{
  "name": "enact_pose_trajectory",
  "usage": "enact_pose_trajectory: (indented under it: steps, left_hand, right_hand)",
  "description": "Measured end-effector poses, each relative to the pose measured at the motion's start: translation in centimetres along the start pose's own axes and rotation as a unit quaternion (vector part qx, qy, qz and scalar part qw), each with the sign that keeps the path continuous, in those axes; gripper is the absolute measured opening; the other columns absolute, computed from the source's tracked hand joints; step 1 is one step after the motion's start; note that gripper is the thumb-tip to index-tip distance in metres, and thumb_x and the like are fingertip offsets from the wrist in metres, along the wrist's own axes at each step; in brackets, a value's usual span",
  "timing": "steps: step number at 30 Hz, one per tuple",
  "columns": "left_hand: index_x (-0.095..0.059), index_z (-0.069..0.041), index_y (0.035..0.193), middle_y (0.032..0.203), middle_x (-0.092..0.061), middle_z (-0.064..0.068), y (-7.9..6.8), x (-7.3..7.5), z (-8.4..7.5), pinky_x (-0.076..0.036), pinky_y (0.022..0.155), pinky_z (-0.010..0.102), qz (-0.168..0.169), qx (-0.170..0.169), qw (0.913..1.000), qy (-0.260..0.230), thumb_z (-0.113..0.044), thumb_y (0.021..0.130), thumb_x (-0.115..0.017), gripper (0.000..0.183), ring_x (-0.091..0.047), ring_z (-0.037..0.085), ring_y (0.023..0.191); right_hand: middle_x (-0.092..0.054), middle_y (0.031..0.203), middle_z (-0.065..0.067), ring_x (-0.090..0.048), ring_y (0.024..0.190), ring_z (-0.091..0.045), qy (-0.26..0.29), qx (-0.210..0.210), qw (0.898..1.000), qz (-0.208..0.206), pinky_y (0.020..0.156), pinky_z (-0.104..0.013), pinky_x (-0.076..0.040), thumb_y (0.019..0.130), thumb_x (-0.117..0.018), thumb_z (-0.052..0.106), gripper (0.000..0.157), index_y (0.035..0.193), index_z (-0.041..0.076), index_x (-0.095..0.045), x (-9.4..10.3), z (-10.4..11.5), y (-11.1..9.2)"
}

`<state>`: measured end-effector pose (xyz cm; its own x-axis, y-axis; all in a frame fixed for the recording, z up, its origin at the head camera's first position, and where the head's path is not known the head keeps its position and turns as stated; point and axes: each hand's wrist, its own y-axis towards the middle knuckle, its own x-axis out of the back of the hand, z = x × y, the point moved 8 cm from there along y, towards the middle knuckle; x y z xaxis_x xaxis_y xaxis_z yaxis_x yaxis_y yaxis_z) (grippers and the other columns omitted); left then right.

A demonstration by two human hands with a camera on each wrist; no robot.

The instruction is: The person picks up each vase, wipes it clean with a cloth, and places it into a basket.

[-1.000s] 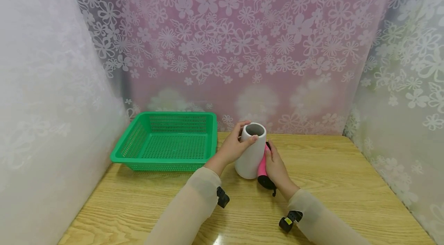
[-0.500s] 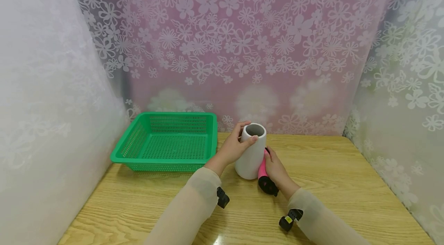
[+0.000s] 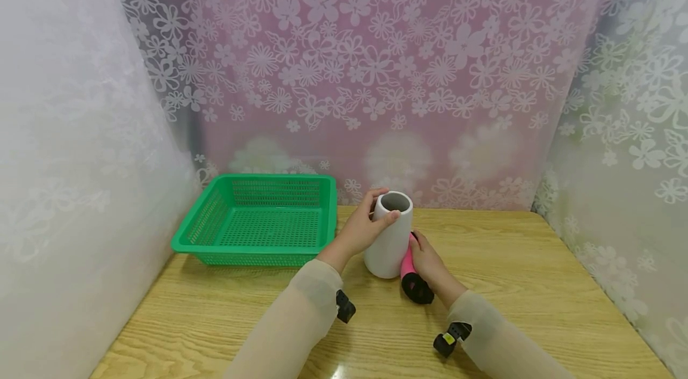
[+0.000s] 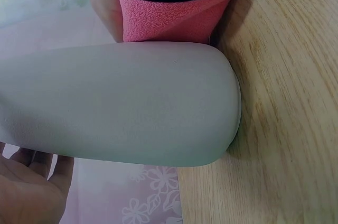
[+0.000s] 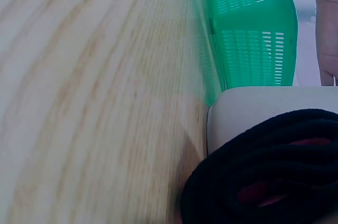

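Observation:
A tall white vase [image 3: 388, 247], hollow and narrower toward its mouth, stands upright on the wooden table. My left hand [image 3: 361, 227] grips it near the rim, thumb on the front and fingers round the far side. In the left wrist view those fingers [image 4: 62, 174] lie along the vase's wall. My right hand [image 3: 428, 256] holds a rolled pink fleecy cloth [image 3: 407, 262] with black ends against the vase's right side. The cloth's black end [image 5: 253, 176] shows folded layers in the right wrist view. My right palm hides part of the roll.
A green perforated plastic basket [image 3: 274, 259] stands on the table [image 3: 516, 283] to the left of the vase, with nothing in it. Flower-patterned curtains [image 3: 376, 68] close off the back and both sides.
The cloth's black lower end has swung to the right and a little toward me, and its top sits lower. My right hand has slid slightly down; the left hand and vase have stayed put.

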<state>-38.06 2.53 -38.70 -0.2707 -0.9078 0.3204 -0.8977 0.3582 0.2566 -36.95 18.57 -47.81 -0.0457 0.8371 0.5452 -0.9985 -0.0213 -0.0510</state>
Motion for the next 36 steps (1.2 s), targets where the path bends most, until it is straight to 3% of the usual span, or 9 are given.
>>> enact_pose_trajectory:
  steps: [11,36]
  left_hand:
    - [-0.036,-0.038,0.150,0.148,-0.048,0.003,0.0,0.0,0.3,-0.044,0.105,0.050,0.001,0.014,0.9999,-0.003,-0.051,0.093,-0.066,0.066,-0.050,0.026,0.133]
    - [-0.033,-0.035,0.154,0.147,-0.047,0.003,0.1,-0.2,0.2,-0.042,0.107,0.050,-0.001,0.010,0.9999,0.003,-0.054,0.094,-0.063,0.069,-0.048,0.024,0.134]
  right_hand:
    - [-0.017,0.159,-0.033,-0.014,0.147,-0.048,0.025,-0.011,1.000,0.016,0.118,-0.060,-0.009,0.111,-0.028,0.026,0.057,0.157,-0.005,-0.014,0.2,-0.2,-0.1]
    - [-0.019,0.157,-0.034,-0.017,0.146,-0.050,0.032,-0.023,0.995,0.087,0.117,-0.064,-0.011,0.111,-0.033,0.029,0.058,0.157,-0.003,-0.017,1.3,-0.4,-0.7]
